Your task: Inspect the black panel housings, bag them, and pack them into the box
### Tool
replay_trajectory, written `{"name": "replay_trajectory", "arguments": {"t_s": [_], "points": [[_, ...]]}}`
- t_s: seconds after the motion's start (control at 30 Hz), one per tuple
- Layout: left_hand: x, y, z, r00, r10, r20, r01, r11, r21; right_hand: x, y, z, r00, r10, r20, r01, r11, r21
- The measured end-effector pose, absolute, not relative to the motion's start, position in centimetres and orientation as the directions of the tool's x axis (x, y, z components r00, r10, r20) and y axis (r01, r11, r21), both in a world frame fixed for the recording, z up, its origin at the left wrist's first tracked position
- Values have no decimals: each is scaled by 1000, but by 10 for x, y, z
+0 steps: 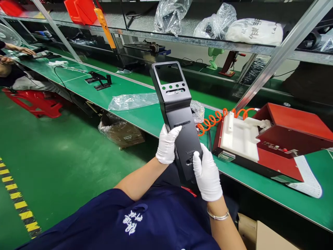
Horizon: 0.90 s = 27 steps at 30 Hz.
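Between both hands I hold a long black housing [179,116] with a rectangular window opening, a row of small round holes and slots. It is tilted, its window end pointing up and away from me. My left hand [168,144], in a white glove, grips its left side with the thumb on the front face. Near the lower end, my gloved right hand [208,173] clasps the right edge, thumb on the front. The fingers behind the housing are hidden. Behind it, a clear plastic bag [134,101] lies on the green workbench [99,99].
A red machine [293,128] with a white fixture stands to the right, an orange coiled hose [212,121] beside it. A black bracket [100,80] lies farther left. Overhead runs a shelf [218,41] with bagged parts. A co-worker's hands [24,52] show at far left, near a red stool [33,102].
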State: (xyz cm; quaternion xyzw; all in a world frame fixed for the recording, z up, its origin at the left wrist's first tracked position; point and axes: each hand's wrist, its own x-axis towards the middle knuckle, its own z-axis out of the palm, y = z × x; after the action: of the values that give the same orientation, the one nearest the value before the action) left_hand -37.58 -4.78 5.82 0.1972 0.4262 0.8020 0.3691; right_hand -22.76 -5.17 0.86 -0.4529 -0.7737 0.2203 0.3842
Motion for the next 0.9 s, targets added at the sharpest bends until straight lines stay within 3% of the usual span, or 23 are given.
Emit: {"name": "replay_trajectory", "arguments": {"t_s": [0.13,0.27,0.4,0.7,0.8,0.9], "points": [[-379,-46,62,-671,741,-1,-440,-397,806,-215,-53,12,-249,886,391,387,461,-799],[-381,-45,64,-723,691,-3,-400,-415,817,-215,-65,12,-194,793,577,453,594,-664],[-376,-45,68,-769,639,22,-364,-465,807,-231,-75,8,-230,728,646,519,653,-552],[-365,-49,72,-787,617,7,-362,-471,805,-249,-73,6,-142,696,704,497,665,-557],[-367,-50,74,-788,616,-7,-386,-486,784,-237,-70,7,-160,732,663,444,653,-614],[-371,-52,74,-737,675,19,-411,-471,781,-221,-61,10,-189,882,432,307,471,-827]]}}
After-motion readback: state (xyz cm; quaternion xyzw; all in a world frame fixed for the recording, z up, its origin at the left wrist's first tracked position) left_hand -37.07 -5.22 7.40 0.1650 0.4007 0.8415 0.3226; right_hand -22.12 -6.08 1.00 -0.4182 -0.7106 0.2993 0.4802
